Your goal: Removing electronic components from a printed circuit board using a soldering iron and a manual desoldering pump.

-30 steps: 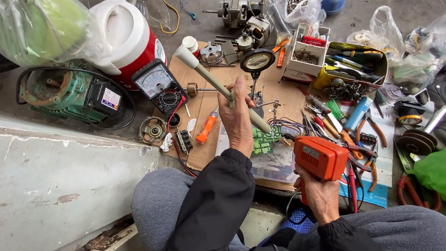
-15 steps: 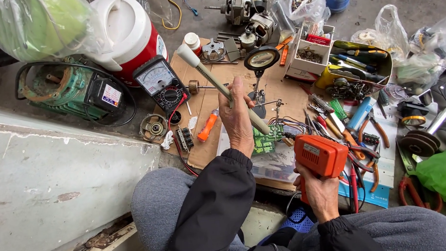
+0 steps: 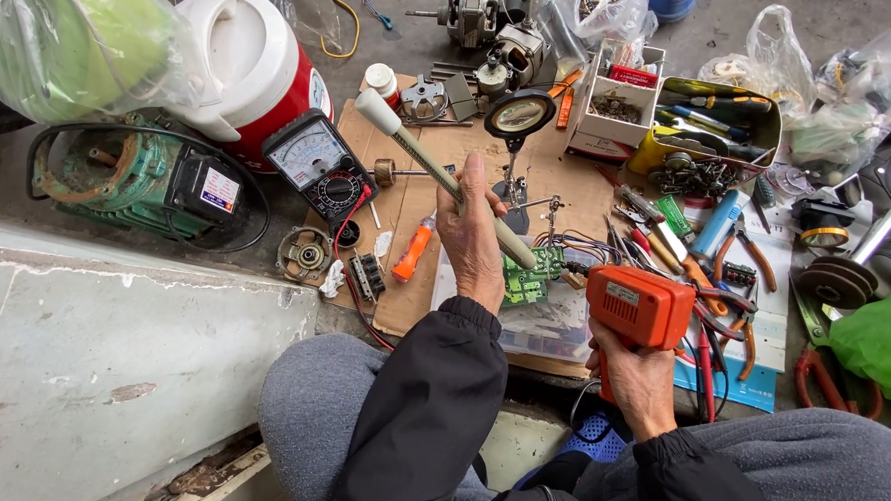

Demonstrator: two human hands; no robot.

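My left hand [image 3: 472, 237] grips a long beige pump-style tool [image 3: 432, 161] whose tip rests on a small green circuit board [image 3: 530, 275] with coloured wires. That board lies on a clear plastic box on brown cardboard [image 3: 404, 207]. My right hand [image 3: 636, 372] holds an orange pistol-shaped soldering gun [image 3: 636, 307], its nose pointing at the same board. A magnifier on a clip stand [image 3: 518, 117] rises just behind the board.
An analog multimeter [image 3: 317, 166], a red and white jug [image 3: 252, 64] and a green motor [image 3: 127, 179] sit at the left. Pliers, screwdrivers and a tool tray [image 3: 711, 129] crowd the right. A concrete ledge [image 3: 110, 365] runs at lower left.
Both hands stay at the circuit board with almost no movement; the beige tool and orange gun keep their positions.
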